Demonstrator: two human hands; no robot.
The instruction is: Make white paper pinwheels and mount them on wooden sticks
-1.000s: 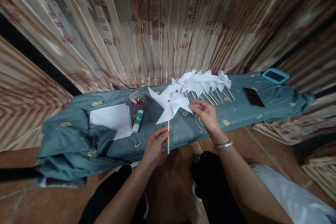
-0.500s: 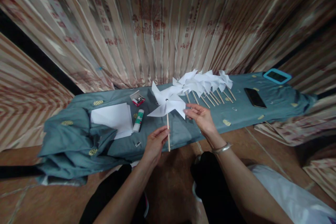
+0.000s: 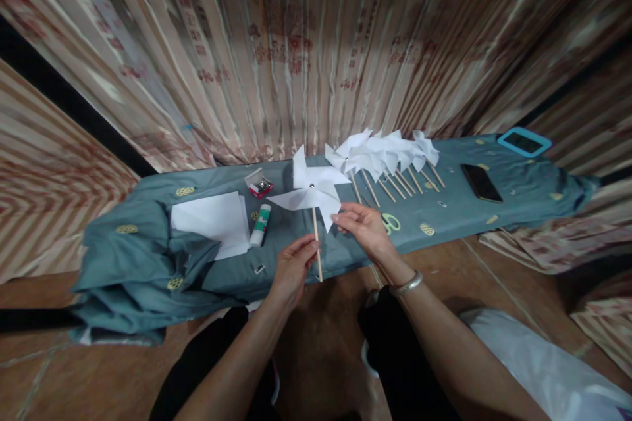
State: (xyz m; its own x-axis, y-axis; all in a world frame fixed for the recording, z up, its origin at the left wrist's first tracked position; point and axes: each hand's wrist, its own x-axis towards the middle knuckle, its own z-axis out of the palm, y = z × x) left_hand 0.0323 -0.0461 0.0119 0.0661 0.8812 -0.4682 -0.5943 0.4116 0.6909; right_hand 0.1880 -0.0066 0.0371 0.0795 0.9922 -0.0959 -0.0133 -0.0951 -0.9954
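Note:
My left hand (image 3: 292, 268) is closed round the wooden stick of a white paper pinwheel (image 3: 323, 179), which stands upright above the table with a metal pin at its centre. On the right, my right hand (image 3: 364, 227) has thumb and fingers closed at the lower right blade of the same pinwheel. Several finished white pinwheels (image 3: 378, 151) lie overlapping in a row behind, their sticks pointing toward me. Partly covered by my right hand are green-handled scissors (image 3: 392, 224).
A stack of white paper (image 3: 210, 220), a glue stick (image 3: 260, 225) and a small open box of metal pins (image 3: 259, 184) lie left on the cloth-covered table (image 3: 301, 260). At the right are a black phone (image 3: 481, 183) and a blue-framed device (image 3: 524, 142). A curtain hangs behind.
The pinwheel's blades have turned clockwise. My right hand has moved down and left with a blade, uncovering the scissors' green handles. My left hand keeps its hold on the stick.

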